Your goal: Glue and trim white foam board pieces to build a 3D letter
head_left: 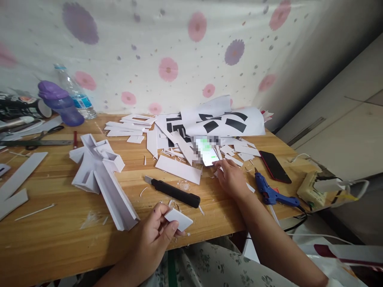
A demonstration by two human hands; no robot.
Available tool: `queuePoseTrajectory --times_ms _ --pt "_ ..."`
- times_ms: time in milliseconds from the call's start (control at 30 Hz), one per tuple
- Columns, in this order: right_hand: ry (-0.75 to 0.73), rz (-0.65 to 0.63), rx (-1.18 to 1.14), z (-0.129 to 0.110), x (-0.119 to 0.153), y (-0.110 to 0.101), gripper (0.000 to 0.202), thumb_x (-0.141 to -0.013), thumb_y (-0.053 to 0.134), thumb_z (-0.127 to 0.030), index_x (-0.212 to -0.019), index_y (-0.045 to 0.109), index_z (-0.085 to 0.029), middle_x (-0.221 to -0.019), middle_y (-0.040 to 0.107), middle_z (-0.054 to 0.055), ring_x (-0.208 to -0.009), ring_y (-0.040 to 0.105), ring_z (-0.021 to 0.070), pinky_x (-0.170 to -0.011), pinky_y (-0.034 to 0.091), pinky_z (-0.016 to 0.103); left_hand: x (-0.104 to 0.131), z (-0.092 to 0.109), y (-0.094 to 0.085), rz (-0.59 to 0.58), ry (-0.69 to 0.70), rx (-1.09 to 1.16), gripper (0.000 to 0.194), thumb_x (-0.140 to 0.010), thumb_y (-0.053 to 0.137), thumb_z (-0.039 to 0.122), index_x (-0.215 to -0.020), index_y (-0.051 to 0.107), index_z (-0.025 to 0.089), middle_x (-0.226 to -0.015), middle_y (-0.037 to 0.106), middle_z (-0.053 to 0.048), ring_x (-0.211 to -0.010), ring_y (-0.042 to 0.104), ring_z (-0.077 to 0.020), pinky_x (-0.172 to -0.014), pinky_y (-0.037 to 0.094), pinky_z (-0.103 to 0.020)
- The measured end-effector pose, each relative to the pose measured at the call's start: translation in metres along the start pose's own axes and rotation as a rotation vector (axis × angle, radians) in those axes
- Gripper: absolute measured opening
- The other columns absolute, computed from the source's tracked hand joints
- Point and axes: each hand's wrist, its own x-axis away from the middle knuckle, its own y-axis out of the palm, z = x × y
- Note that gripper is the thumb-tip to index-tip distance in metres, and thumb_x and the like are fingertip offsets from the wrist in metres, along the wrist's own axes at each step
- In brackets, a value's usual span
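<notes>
My left hand (157, 229) is closed on a small white foam board piece (179, 220), pinched between thumb and fingers near the table's front edge. My right hand (231, 177) reaches to the lower end of a phone (207, 151) with a lit screen, a fingertip at its edge. Its fingers are partly bent and nothing shows in them. Between my hands and a little farther back lies a black utility knife (176, 193), its blade out to the left. A hollow white letter-like form (112, 185) with raised walls rests left of the knife.
Right of my hand are a blue glue gun (271, 191), a dark phone (275, 166) and a power strip (312, 189). White strips (179, 169) and printed sheets (224, 121) lie behind. At left are a ruler (38, 142), scissors (44, 133), a purple cup (61, 103) and a bottle (79, 97).
</notes>
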Motion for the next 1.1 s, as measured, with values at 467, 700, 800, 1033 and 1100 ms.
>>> queuePoseTrajectory --times_ms 467,700,800,1033,1100 --pt "-0.002 0.037 0.061 -0.0009 -0.0029 0.0030 0.017 -0.078 0.046 -0.009 -0.086 0.059 -0.018 -0.085 0.068 0.008 -0.087 0.060 0.0230 -0.075 0.045 0.031 -0.0037 -0.0017 0.0012 0.055 0.050 0.041 0.027 -0.082 0.057 0.041 -0.094 0.052 0.018 -0.075 0.067 -0.002 -0.067 0.064 -0.0154 -0.066 0.052 -0.027" --pt "-0.019 0.060 0.088 -0.0024 -0.0042 0.0017 0.019 -0.075 0.045 -0.008 -0.083 0.060 -0.018 -0.079 0.066 0.009 -0.080 0.060 0.0235 -0.073 0.045 0.032 -0.0058 -0.0039 0.0009 0.067 0.075 0.076 0.025 -0.084 0.056 0.039 -0.092 0.051 0.017 -0.073 0.068 -0.002 -0.065 0.066 -0.0150 -0.064 0.052 -0.026" --pt "0.000 0.051 0.086 -0.0038 -0.0045 0.0012 0.020 -0.075 0.044 -0.008 -0.084 0.061 -0.017 -0.079 0.065 0.010 -0.080 0.059 0.0239 -0.073 0.044 0.032 -0.0063 -0.0032 0.0020 0.082 0.090 0.147 0.023 -0.085 0.054 0.038 -0.089 0.050 0.016 -0.073 0.070 -0.003 -0.064 0.067 -0.0159 -0.063 0.053 -0.028" --pt "0.024 0.023 0.070 -0.0036 -0.0055 0.0031 0.021 -0.074 0.046 -0.009 -0.087 0.061 -0.016 -0.078 0.065 0.011 -0.084 0.058 0.0263 -0.074 0.043 0.033 -0.0066 -0.0020 0.0016 0.078 0.096 0.258 0.021 -0.084 0.055 0.036 -0.089 0.048 0.017 -0.077 0.071 -0.004 -0.062 0.068 -0.0160 -0.056 0.051 -0.025" --pt "0.016 0.028 0.074 -0.0034 -0.0056 0.0033 0.021 -0.074 0.046 -0.009 -0.086 0.061 -0.016 -0.077 0.065 0.010 -0.084 0.058 0.0261 -0.073 0.043 0.033 -0.0060 -0.0030 0.0011 0.079 0.075 0.245 0.019 -0.083 0.057 0.034 -0.088 0.049 0.017 -0.079 0.072 -0.004 -0.061 0.068 -0.0156 -0.056 0.052 -0.025"
